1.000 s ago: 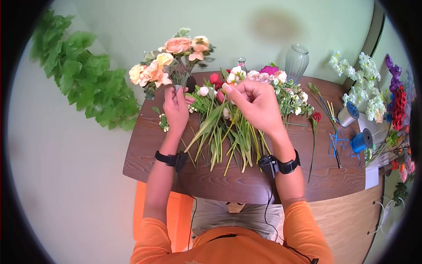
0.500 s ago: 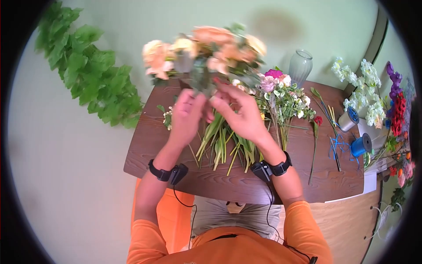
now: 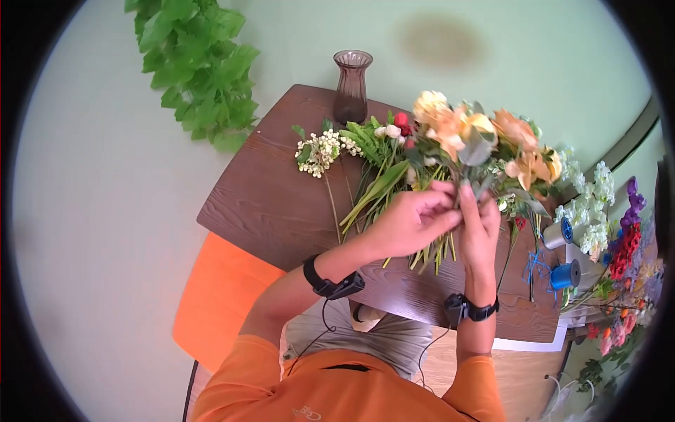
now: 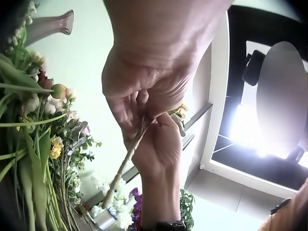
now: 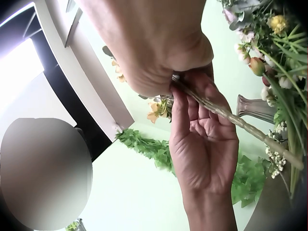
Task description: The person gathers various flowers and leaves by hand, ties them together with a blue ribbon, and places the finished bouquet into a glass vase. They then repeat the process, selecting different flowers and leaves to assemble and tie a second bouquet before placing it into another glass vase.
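Above the table, both hands hold a bunch of peach and cream flowers (image 3: 485,133) by its stem, heads upward. My left hand (image 3: 420,221) has its fingers and thumb bent in at the stem, just under the leaves. Close beside it, my right hand (image 3: 480,228) pinches the same stem, thumb upward. The thick brownish stem (image 4: 122,168) slants out below the two hands in the left wrist view. Behind and below the hands, tulips, white blooms and green stems (image 3: 380,193) lie in a pile. White berry sprigs (image 3: 320,151) lie to their left.
A dark glass vase (image 3: 351,88) stands at the table's back edge. Blue ribbon spool (image 3: 564,275) and silver spool (image 3: 557,233) sit at the right, near tall white blossoms (image 3: 587,204). A leafy green vine (image 3: 204,70) hangs on the wall. An orange seat (image 3: 225,292) is below left.
The peach bunch has gone from the left side to the right. The left hand alone held it at first; now the right hand grips its stem too. The head view has also shifted.
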`<state>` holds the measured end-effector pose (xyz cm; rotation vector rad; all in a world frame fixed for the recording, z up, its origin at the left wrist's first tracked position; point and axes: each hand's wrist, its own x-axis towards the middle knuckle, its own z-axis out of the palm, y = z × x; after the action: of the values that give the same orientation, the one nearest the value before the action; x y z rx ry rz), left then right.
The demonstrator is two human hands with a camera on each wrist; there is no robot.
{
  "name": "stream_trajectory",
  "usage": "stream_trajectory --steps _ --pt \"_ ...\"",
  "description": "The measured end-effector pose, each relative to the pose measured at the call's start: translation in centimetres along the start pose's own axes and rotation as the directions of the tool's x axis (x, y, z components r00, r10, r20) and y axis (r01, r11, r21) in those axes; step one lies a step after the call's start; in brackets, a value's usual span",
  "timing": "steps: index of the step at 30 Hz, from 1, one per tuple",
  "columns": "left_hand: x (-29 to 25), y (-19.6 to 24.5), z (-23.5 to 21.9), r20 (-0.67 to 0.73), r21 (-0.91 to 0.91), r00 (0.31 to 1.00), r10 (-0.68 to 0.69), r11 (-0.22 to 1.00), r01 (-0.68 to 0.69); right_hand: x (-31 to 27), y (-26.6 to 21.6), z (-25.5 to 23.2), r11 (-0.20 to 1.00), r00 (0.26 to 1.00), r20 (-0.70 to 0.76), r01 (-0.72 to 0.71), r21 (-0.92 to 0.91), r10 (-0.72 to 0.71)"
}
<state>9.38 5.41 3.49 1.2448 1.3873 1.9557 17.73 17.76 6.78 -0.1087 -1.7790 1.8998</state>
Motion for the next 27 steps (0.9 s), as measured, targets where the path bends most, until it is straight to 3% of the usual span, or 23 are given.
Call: stream_trajectory --steps 2,4,6,8,10,12,14,15,17,18,20,27 --pt "-1.3 1.4 -0.4 0.043 0.055 0.999 -0.026 0.998 0.024 -1.6 0.5 -1.5 0.998 0.999 -0.043 0.022 -0.051 -0.024" --pt "-2.4 1.8 -0.8 0.088 0.236 0.994 -0.071 0.971 0.048 -3.0 1.1 -2.3 1.000 0.991 -0.131 0.005 0.028 -0.001" --pt "-3.8 2.1 -1.9 0.062 0.267 0.993 -0.101 0.960 0.081 -4.3 1.9 -4.1 0.997 0.988 -0.154 0.007 0.075 0.005" --pt "-5.4 2.8 -3.7 -0.074 0.449 0.978 -0.193 0.870 0.205 -5.6 2.4 -5.0 0.991 0.977 -0.213 0.028 0.134 0.002" --pt "-6.7 1.5 -6.6 -0.332 0.529 0.931 -0.150 0.788 0.315 -6.8 2.5 -5.4 0.983 0.968 -0.249 0.012 0.184 0.035" --pt "-7.3 1.4 -10.2 -0.476 0.695 0.877 -0.069 0.582 0.423 -7.6 2.6 -5.7 0.973 0.956 -0.285 -0.003 0.233 0.071" --pt "-7.9 0.9 -13.1 -0.532 0.762 0.846 -0.030 0.418 0.494 -8.2 3.0 -5.5 0.969 0.974 -0.208 -0.033 0.244 0.085" --pt "-8.1 0.1 -14.4 -0.513 0.769 0.858 -0.039 0.424 0.479 -8.3 3.0 -5.2 0.972 0.976 -0.196 -0.050 0.230 0.096" --pt "-7.8 -1.5 -15.6 -0.631 0.655 0.755 -0.178 0.398 0.642 -8.8 3.3 -4.7 0.963 0.979 -0.150 -0.095 0.250 0.136" --pt "-7.4 -2.0 -15.6 -0.605 0.667 0.773 -0.191 0.409 0.623 -8.8 3.2 -4.5 0.959 0.980 -0.124 -0.121 0.256 0.157" --pt "-7.0 -2.4 -15.5 -0.686 0.485 0.640 -0.347 0.437 0.757 -9.0 3.3 -4.2 0.939 0.975 -0.096 -0.165 0.303 0.202" --pt "-7.3 -5.4 -18.2 -0.615 0.313 0.621 -0.485 0.572 0.758 -9.9 3.6 -4.5 0.944 0.981 -0.076 -0.151 0.294 0.181"
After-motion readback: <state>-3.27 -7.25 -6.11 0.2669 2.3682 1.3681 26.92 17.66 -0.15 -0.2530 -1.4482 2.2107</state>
